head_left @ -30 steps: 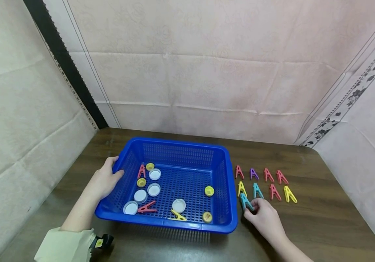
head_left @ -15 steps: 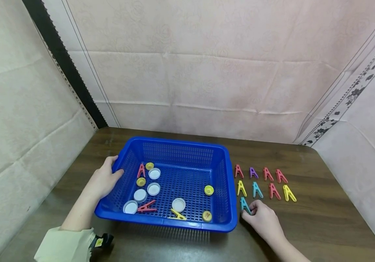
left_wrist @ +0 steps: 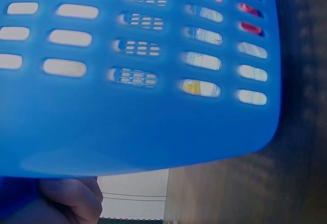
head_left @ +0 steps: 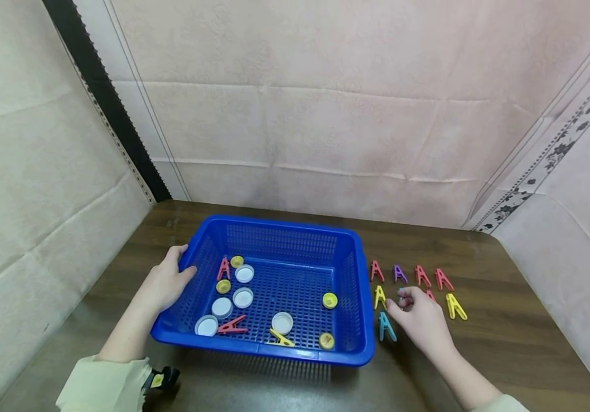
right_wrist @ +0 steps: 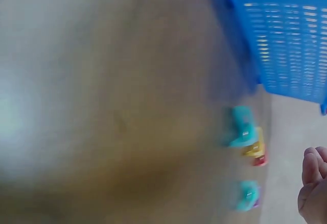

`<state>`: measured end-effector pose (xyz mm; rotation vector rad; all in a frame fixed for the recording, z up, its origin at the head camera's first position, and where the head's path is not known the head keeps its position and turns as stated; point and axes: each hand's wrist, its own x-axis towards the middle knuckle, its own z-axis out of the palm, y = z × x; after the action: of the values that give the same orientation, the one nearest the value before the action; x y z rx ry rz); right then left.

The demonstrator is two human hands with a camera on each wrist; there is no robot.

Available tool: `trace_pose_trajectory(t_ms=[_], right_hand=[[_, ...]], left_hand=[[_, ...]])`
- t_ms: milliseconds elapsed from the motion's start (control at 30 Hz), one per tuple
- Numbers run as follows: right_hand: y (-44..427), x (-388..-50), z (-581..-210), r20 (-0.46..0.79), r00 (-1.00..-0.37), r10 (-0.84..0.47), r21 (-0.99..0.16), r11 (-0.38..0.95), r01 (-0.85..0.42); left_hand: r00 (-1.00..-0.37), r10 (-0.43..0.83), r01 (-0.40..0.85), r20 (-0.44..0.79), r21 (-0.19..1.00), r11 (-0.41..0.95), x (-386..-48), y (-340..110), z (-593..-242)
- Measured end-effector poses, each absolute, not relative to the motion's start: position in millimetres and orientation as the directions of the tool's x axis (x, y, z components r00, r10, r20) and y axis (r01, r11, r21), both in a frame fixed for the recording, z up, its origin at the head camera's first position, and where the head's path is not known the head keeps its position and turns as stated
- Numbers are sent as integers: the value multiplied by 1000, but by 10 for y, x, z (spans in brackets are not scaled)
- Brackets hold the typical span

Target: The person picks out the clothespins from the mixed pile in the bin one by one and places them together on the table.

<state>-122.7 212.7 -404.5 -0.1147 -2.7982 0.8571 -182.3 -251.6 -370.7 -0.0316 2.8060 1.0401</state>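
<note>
My left hand [head_left: 171,280] grips the left rim of a blue plastic basket [head_left: 286,356], thumb over the edge. In the left wrist view, part of that hand [left_wrist: 76,198] shows below the basket wall [left_wrist: 127,132]. My right hand [head_left: 420,320] hovers over the clothespins right of the basket, with nothing visible in its fingers. A teal clothespin [head_left: 385,327] lies in front of a yellow clothespin [head_left: 379,297]. Another teal clothespin is almost hidden by the right hand in the head view; the right wrist view shows this teal clothespin [right_wrist: 249,196] on the table, apart from the hand.
Red, purple and yellow clothespins stand in rows, including a purple clothespin [head_left: 399,273] and a yellow clothespin [head_left: 455,307]. Inside the basket are white caps [head_left: 281,323], yellow caps [head_left: 329,300], red clothespins [head_left: 232,325] and a yellow clothespin [head_left: 281,339]. Cloth walls [head_left: 295,131] surround the table.
My right hand has let go of the near teal clothespin, which lies at the front of the left column. The hand has moved up and slightly right. The left hand has stayed.
</note>
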Motion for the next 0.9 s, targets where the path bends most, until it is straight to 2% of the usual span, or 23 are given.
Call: trace_pose_trajectory(t_ms=[200, 333, 633, 900], right_hand=[[1967, -1341, -3768, 256, -964, 67, -569, 817, -95], [1781, -1411, -3596, 283, -959, -23, -551, 814, -183], [1318, -1433, -3414, 245, -944, -220, -523, 790, -320], [1021, -1433, -3419, 193, -922, -335, -515, 765, -385]], left_hand=[[-990, 32, -64, -136, 648, 759, -1833, -2525, -3717], [-991, 38, -53, -126, 651, 757, -1833, -2525, -3717], [-992, 46, -40, -114, 651, 758, -1830, -2514, -3720], [-992, 39, -50, -121, 652, 756, -1824, -2520, -3718]])
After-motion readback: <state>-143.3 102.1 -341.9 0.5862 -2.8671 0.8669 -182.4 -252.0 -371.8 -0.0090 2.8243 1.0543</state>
